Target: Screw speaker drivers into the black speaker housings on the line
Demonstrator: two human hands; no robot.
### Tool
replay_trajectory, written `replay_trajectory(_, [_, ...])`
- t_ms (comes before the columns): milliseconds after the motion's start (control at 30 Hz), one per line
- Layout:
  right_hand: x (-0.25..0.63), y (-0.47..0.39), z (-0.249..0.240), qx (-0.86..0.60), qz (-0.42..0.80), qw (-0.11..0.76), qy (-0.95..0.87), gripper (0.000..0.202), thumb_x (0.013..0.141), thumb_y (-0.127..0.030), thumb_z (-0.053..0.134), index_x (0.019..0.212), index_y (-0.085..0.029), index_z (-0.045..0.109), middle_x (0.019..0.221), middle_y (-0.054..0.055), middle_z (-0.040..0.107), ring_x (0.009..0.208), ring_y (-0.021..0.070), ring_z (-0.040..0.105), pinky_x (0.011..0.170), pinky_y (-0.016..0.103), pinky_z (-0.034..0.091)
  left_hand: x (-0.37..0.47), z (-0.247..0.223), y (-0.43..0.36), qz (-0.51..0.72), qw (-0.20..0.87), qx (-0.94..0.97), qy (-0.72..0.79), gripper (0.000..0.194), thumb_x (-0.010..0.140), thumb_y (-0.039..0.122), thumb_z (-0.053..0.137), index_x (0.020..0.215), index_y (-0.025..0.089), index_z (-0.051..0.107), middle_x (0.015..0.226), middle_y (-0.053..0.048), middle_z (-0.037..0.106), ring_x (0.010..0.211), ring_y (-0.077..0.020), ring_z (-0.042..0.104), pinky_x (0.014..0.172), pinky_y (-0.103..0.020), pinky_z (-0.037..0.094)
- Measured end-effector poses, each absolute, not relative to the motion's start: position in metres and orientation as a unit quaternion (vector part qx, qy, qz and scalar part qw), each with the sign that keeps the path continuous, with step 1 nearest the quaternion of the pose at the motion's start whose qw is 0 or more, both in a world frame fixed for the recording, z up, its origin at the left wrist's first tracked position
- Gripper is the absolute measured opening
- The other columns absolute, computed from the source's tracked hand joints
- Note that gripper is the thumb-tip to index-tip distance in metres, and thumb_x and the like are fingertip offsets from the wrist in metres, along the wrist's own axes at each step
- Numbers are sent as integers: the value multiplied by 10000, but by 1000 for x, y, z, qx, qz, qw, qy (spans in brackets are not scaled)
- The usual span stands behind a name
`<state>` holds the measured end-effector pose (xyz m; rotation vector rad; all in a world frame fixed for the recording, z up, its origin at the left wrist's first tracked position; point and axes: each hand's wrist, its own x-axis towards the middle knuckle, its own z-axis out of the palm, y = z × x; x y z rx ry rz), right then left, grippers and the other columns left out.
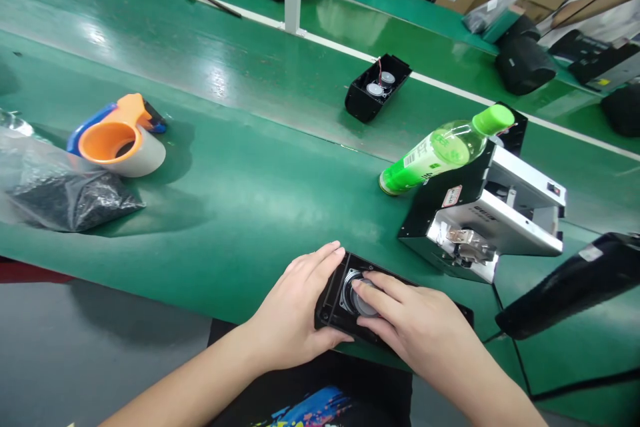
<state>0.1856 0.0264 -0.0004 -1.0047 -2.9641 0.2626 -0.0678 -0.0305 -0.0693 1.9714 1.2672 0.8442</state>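
Observation:
A black speaker housing lies at the front edge of the green table, with a round speaker driver set in its face. My left hand grips the left end of the housing, fingers along the far side and thumb on the near side. Over the driver rests my right hand, its fingertips on the round cone and its palm above the right part of the housing. The right hand hides much of the driver and whatever lies beneath the palm.
To the right stand a metal machine, a green-capped bottle and a black cylinder. An open speaker housing sits farther back. At left are a tape dispenser and a plastic bag. A person's arm shows at the top.

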Motion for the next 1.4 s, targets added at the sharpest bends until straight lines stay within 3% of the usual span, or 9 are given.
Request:
replay_trajectory(167, [205,20,19,-354,126,1,-927,472,1082,-386,593,1542,-310,525,1557,91,672,1168,244,804,872,387,734,-73,-70,-34,322,335,751,470,1268,867,571,912,1773,256,84,1802,-238,314,1658,-398,364,1297,-648,415])
replay_trajectory(233, [222,14,26,-387,159,55,-907,460,1080,-431,597,1524,-318,555,1513,84,694,1120,205,807,879,326,723,-76,-67,-33,329,353,741,467,1181,918,652,831,1775,252,125,1806,-230,305,1657,-400,362,1295,-636,420])
replay_trajectory(367, [256,-1,26,-460,152,177,-857,245,1096,-270,542,1318,-288,644,1057,20,804,802,133,781,698,226,661,-77,-48,-25,361,273,739,499,597,1077,426,688,1615,279,475,1682,-169,513,1518,-347,534,1199,-565,490])
replay_trajectory(433, [265,-6,21,-475,129,161,-856,219,1078,-205,568,1254,-296,661,1057,8,812,875,145,804,752,236,670,-72,-32,-17,342,196,787,474,337,1081,302,689,1413,286,634,1491,-101,684,1327,-301,648,1102,-512,488])
replay_trajectory(500, [268,-9,15,-471,121,121,-866,226,1064,-215,611,1259,-307,677,1187,14,815,983,173,822,809,275,695,-65,-15,-6,280,156,847,424,212,1065,277,723,1275,272,690,1295,-43,777,1141,-267,688,971,-467,463])
replay_trajectory(633, [264,-9,10,-460,122,54,-878,309,1062,-243,621,1363,-309,640,1358,13,789,1109,217,822,872,379,737,-46,4,12,154,138,906,369,269,983,319,847,1204,236,718,1148,-15,793,1003,-247,680,823,-442,400])
replay_trajectory(800, [263,-8,8,-446,113,38,-887,425,992,-219,711,1395,-307,607,1419,10,776,1151,265,821,872,472,752,-35,8,20,99,136,911,377,325,902,257,921,1158,240,722,1191,-15,783,1011,-247,669,826,-432,387])
replay_trajectory(1033, [262,-10,3,-439,91,66,-891,324,1052,-211,599,1369,-278,609,1339,10,806,1088,245,832,799,439,740,-33,7,19,72,126,911,385,136,998,199,794,1109,242,728,1203,-6,791,974,-248,652,801,-440,365])
replay_trajectory(1400, [257,-9,5,-433,71,106,-892,249,1097,-243,512,1315,-249,633,1235,16,830,987,217,833,738,397,696,-33,3,22,106,120,915,371,157,1010,165,740,1148,241,755,1170,-19,793,927,-251,637,804,-419,329])
